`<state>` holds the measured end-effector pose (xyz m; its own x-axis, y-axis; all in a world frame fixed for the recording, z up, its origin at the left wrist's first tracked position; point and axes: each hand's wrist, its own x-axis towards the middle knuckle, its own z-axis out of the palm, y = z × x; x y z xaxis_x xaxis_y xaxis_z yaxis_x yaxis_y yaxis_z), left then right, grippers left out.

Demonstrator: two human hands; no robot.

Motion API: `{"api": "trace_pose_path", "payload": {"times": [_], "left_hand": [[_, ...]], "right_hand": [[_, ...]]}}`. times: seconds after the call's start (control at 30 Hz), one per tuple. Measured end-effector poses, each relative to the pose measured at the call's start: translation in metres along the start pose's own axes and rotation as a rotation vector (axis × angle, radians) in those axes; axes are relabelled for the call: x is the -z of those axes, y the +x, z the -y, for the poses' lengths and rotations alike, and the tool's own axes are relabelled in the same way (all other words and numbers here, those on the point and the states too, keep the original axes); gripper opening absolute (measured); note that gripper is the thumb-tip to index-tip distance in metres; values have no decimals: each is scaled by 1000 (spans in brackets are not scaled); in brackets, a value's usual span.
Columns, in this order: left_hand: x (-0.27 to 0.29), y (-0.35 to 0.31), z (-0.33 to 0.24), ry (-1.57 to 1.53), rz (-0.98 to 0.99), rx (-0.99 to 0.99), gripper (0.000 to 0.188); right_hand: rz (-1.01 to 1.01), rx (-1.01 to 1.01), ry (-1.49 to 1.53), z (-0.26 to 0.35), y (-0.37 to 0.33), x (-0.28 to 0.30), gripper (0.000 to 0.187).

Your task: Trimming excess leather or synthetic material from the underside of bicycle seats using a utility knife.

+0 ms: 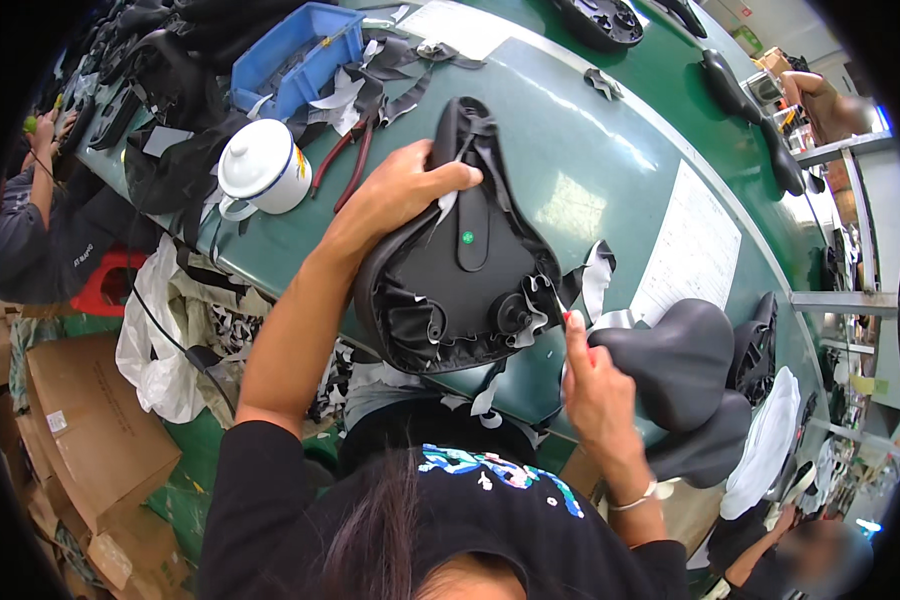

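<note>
A black bicycle saddle lies underside up before me, its nose pointing away and its loose cover edge bunched around the rim. My left hand grips the narrow nose, thumb pressed on the inner side. In my closed right hand is a small red-handled tool. Its thin tip is at the saddle's right rear edge, beside a strip of cover scrap. The fingers hide most of the tool, so its exact kind is unclear. A green round sticker marks the saddle's middle.
A lidded white mug, red-handled pliers and a blue bin stand to the left among black scraps. On the right are a written sheet and smooth black saddles. Cardboard boxes sit on the floor; other people work nearby.
</note>
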<state>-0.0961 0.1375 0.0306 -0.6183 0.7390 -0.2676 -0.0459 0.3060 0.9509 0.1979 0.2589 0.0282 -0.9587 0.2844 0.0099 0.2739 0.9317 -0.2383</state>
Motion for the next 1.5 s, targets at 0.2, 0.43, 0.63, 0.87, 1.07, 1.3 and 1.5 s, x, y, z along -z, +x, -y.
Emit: {"api": "trace_pose_path", "payload": {"times": [0.2, 0.43, 0.63, 0.87, 1.07, 1.3, 1.5], "left_hand": [[-9, -53, 27, -195, -327, 15, 52], [-22, -85, 37, -356, -473, -34, 52], [-12, -99, 70, 561, -889, -368, 53], [-72, -41, 8, 898, 42, -871, 28], [-68, -35, 2, 513, 98, -542, 29], [-62, -28, -1, -300, -219, -669, 29], [-59, -31, -36, 150, -163, -914, 5]], "right_hand": [[-26, -279, 414, 44, -41, -13, 57], [-355, 35, 548, 30, 62, 11, 55], [-487, -345, 836, -15, 78, 29, 42], [-155, -118, 1008, 42, 44, 39, 51], [-119, 147, 293, -20, 14, 18, 55], [-56, -222, 205, 41, -28, -1, 61], [-110, -137, 34, 15, 22, 23, 53]]}}
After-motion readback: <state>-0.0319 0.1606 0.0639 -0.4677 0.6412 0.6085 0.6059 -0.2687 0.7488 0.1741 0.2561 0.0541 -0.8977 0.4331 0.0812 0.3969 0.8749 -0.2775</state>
